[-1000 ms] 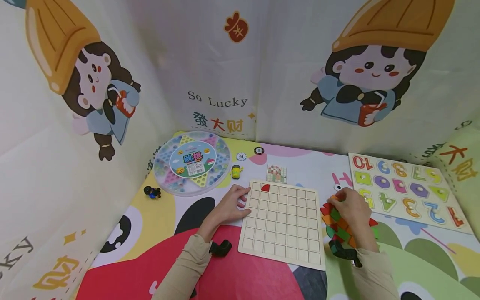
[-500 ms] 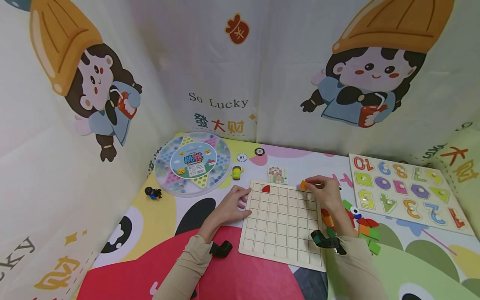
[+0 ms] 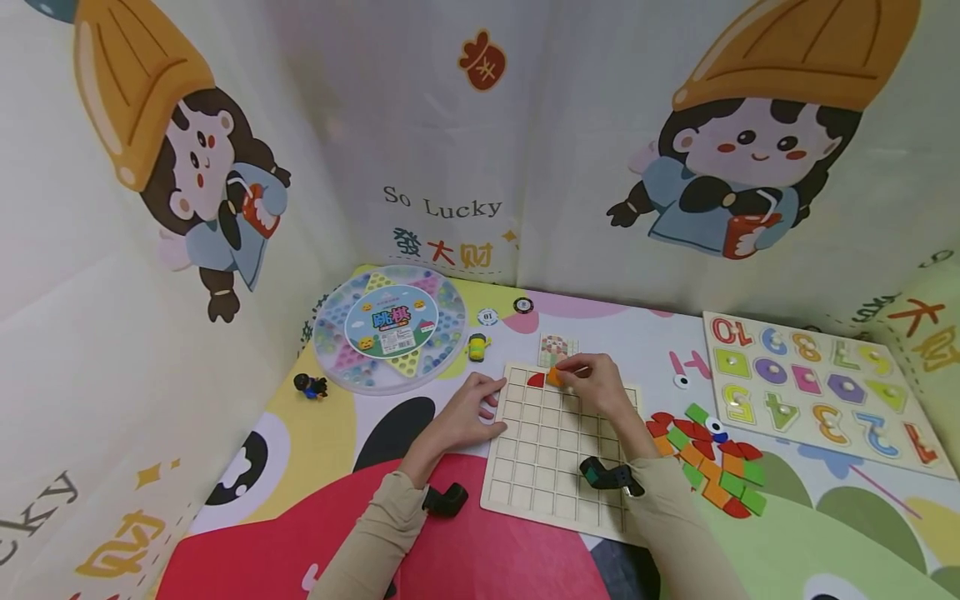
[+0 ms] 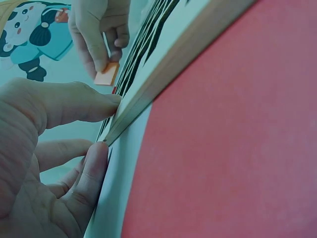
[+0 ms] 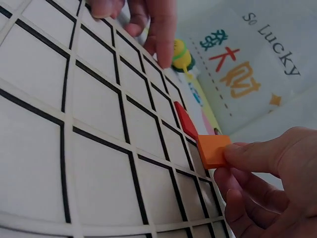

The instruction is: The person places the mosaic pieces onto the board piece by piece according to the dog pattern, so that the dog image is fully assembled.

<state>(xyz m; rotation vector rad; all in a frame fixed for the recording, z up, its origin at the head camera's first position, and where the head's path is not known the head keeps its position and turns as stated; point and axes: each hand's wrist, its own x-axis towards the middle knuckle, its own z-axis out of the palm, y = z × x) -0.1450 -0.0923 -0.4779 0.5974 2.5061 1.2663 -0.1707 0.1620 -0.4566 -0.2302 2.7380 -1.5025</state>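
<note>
Tile (image 5: 212, 151), orange, is pinched in the right hand (image 3: 596, 387) beside the red piece (image 5: 184, 120). I see the left hand (image 3: 463, 413), fingers spread, touching the board (image 3: 553, 461).

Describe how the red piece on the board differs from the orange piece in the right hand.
The red piece has a curved edge; the orange piece looks square. The red piece lies on the board; the orange piece is pinched by the right hand. Both are flat.
</note>
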